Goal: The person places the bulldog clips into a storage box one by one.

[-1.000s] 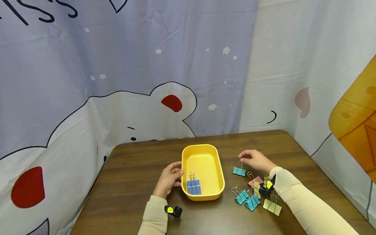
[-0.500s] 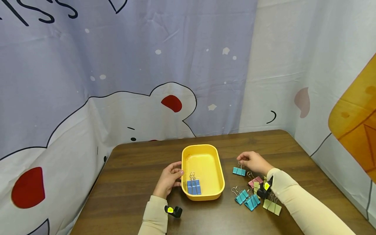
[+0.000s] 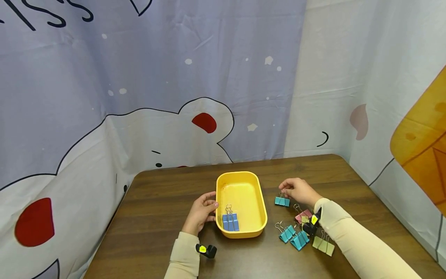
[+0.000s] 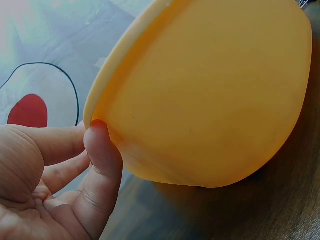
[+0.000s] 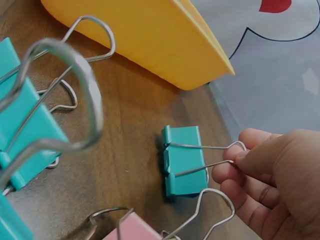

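On the wooden table [image 3: 156, 211], pinches the yellow tray [image 3: 248, 197] at its left rim with the left hand [image 3: 200, 212], presumably to steady it. Contains one blue clip [image 3: 231, 223], near-left (handles toward the far end). With the right hand [image 3: 301, 190], grips a smaller teal clip [image 5: 185, 160] by its wire handles, probably as the easiest hold, right of the tray.

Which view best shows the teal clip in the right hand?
Right wrist: the teal clip is large there, its body plain, with the right hand pinching its wire handles. Head shows it small, the handles partly covered by the hand. Left wrist shows nothing identifiable as it.
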A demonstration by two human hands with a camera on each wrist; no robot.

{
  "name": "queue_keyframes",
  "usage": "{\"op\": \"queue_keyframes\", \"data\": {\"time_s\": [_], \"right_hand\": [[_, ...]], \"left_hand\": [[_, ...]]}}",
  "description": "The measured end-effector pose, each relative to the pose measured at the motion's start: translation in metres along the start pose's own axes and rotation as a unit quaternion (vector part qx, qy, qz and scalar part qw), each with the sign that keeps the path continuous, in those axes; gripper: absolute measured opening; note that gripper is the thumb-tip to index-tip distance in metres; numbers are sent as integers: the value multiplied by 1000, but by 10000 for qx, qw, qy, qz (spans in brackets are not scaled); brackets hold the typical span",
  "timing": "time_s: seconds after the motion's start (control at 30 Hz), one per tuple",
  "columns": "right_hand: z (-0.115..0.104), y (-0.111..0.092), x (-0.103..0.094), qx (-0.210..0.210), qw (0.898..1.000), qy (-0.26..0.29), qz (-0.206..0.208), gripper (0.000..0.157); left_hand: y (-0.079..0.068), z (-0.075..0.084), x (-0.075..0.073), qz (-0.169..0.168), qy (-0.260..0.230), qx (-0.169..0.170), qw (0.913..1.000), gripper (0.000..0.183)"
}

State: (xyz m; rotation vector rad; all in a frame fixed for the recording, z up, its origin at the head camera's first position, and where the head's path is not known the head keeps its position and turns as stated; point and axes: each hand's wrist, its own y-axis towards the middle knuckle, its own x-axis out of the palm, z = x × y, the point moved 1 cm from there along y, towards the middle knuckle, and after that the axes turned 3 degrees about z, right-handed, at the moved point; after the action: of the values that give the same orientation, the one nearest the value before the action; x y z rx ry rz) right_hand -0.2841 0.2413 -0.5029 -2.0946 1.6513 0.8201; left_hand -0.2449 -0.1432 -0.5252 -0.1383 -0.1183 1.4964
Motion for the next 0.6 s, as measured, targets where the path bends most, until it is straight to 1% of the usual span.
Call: {"op": "queue_keyframes", "data": {"time_s": [0.17,0.33,0.53,0.6], "right_hand": [[-5,3,-3,-31,9998,163,89,13],[-14,8,-8,-191,9997,120,118,12],[-37,15,-12,-388,9990,-131,177,12],[-46,18,-11,-470,9987,-109,191,12]], "left_hand": [[0,0,0,14,13,-26,10000,49],[-1,0,0,18,40,-10,10000,50],[0,-1,0,30,62,-7,10000,49],[0,-1,0,39,61,-8,10000,49]]}}
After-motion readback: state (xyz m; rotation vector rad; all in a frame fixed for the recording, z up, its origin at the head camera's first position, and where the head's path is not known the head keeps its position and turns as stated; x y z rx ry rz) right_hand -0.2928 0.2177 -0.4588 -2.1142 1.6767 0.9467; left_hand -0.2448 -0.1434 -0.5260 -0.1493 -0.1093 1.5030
